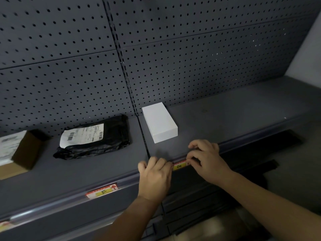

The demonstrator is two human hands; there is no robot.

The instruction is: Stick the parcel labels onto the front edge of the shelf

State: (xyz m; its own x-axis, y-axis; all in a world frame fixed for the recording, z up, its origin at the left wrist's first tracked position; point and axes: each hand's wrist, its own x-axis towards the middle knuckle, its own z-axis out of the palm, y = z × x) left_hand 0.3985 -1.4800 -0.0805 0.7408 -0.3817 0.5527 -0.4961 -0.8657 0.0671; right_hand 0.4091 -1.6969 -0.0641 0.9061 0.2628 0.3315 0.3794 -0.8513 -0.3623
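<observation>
A small yellow paper label (pixel 179 166) marked "G" is pinched flat against the smooth front edge of the grey metal shelf (pixel 243 108) by the curled fingers of the left hand (pixel 156 178) and the right hand (pixel 206 160). A rectangular white box (pixel 159 124) and a crinkled black plastic parcel (pixel 97 138) are seen on the shelf, and a second label (pixel 102 190), marked "F", is stuck further left on the edge.

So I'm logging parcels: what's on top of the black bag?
A white shipping label with barcodes lies on the black bag, one corner curling up. Its print is too small to read; the bag's contents are hidden.
</observation>
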